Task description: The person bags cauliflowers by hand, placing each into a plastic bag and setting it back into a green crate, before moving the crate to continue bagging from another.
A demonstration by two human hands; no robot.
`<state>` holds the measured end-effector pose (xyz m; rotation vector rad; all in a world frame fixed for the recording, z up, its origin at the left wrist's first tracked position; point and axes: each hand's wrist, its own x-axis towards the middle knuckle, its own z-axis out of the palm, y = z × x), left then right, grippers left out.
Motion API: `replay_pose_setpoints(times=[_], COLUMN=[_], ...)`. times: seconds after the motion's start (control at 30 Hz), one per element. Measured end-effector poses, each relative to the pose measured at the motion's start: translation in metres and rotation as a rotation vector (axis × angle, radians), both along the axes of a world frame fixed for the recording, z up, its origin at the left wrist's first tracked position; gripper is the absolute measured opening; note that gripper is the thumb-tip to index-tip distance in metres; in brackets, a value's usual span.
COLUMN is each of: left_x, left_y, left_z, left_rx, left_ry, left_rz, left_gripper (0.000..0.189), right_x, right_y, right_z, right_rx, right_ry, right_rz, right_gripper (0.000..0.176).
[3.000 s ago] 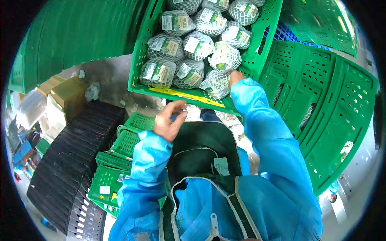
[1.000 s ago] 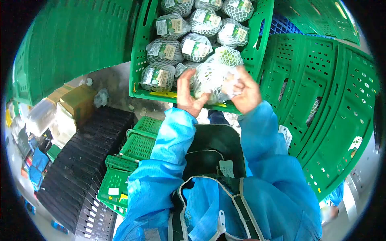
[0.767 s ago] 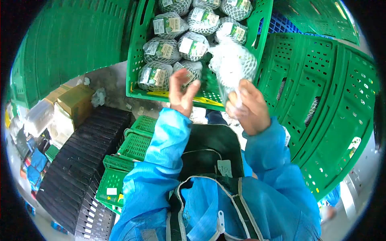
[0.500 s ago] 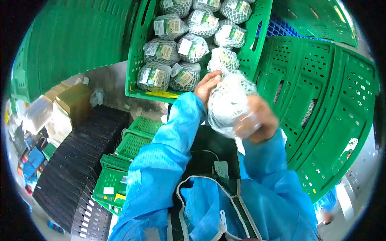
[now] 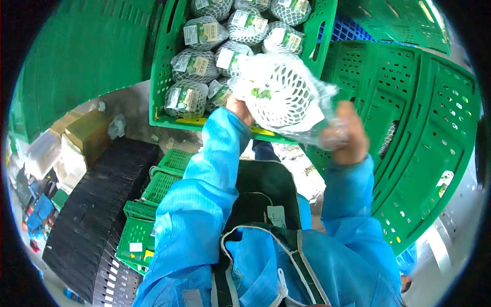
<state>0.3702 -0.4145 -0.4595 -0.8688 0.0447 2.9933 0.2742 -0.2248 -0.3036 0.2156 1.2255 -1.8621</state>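
Observation:
A large item in white foam netting and clear plastic (image 5: 281,94) is held over the near right part of a green crate (image 5: 156,100). My left hand (image 5: 239,108) supports it from its lower left side, the fingers partly hidden behind it. With my right hand (image 5: 348,134), blurred by motion, I grip the gathered end of the plastic at the right. Several netted, labelled packs (image 5: 186,99) lie in rows in the crate, some hidden behind the held one.
Stacked green crates (image 5: 409,138) stand at the right and more (image 5: 82,61) at the upper left. Black stacked crates (image 5: 99,204), small green baskets (image 5: 138,235) and cardboard boxes (image 5: 89,134) are at the lower left. A person's hand (image 5: 405,283) shows at the lower right.
The wrapped item has moved up, over the crate, and turned, with both hands moving along. The crate sits slightly further left in view.

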Motion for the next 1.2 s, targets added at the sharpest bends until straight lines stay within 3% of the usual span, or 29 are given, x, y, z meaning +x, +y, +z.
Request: replay_pose_setpoints(times=[0.03, 0.1, 0.17, 0.2, 0.23, 0.4, 0.5, 0.63, 0.73, 0.83, 0.93, 1.0, 1.07, 1.13, 1.17, 1.2], left_x=[-0.007, -0.012, -0.015, -0.013, -0.01, -0.013, -0.016, -0.015, -0.008, 0.006, 0.003, 0.006, 0.007, 0.008, 0.008, 0.01], left_y=[-0.003, -0.003, 0.003, 0.007, 0.009, 0.01, 0.009, 0.002, -0.019, -0.033, -0.018, 0.0, 0.006, 0.002, -0.001, -0.007], left_z=[-0.003, -0.015, -0.009, -0.023, -0.027, -0.026, -0.025, -0.021, -0.019, -0.021, -0.029, -0.022, -0.016, -0.019, -0.02, -0.004], left_rx=[-0.032, -0.009, 0.014, 0.082, -0.028, -0.012, -0.016, -0.017, 0.0, 0.034, -0.087, -0.328, -0.662, -1.014, -1.192, -1.464], left_ry=[0.02, 0.055, 0.129, 0.051, 0.102, 0.082, 0.078, 0.065, 0.017, -0.072, -0.212, -0.279, -0.253, -0.128, -0.061, 0.003], left_rz=[-0.03, -0.053, 0.011, -0.065, -0.014, -0.021, -0.05, -0.147, -0.324, -0.6, -0.764, -0.792, -0.897, -1.091, -1.178, -1.151], left_gripper=[0.049, 0.045, 0.044, 0.044, 0.042, 0.039, 0.037, 0.034, 0.032, 0.031, 0.029, 0.03, 0.033, 0.037, 0.039, 0.039], right_x=[0.009, 0.023, 0.022, 0.015, 0.009, -0.011, 0.001, -0.001, -0.007, 0.024, 0.066, 0.096, 0.132, 0.213, 0.236, 0.228], right_y=[-0.007, -0.027, -0.026, -0.028, -0.02, 0.009, 0.015, 0.093, 0.112, 0.134, 0.17, 0.193, 0.191, 0.277, 0.284, 0.273], right_z=[-0.011, 0.004, 0.002, 0.003, 0.0, -0.021, -0.038, -0.098, -0.121, -0.13, -0.148, -0.145, -0.131, -0.193, -0.176, -0.165], right_rx=[0.248, -0.037, -0.047, 0.006, -0.012, 0.003, -0.012, 0.286, 0.55, 0.669, 0.918, 1.035, 1.264, 1.505, 1.542, 1.501], right_ry=[0.185, -0.111, -0.106, -0.071, -0.062, -0.039, -0.113, -0.161, -0.019, 0.084, 0.102, 0.147, 0.305, 0.812, 0.398, 0.47], right_rz=[0.186, 0.196, -0.013, -0.149, -0.188, -0.384, -0.328, -0.57, -0.643, -0.505, -0.594, -0.451, -0.163, 0.198, 0.636, 0.726], right_gripper=[0.018, 0.02, 0.02, 0.019, 0.017, 0.01, 0.009, 0.013, 0.015, 0.017, 0.014, 0.014, 0.012, 0.01, 0.021, 0.023])
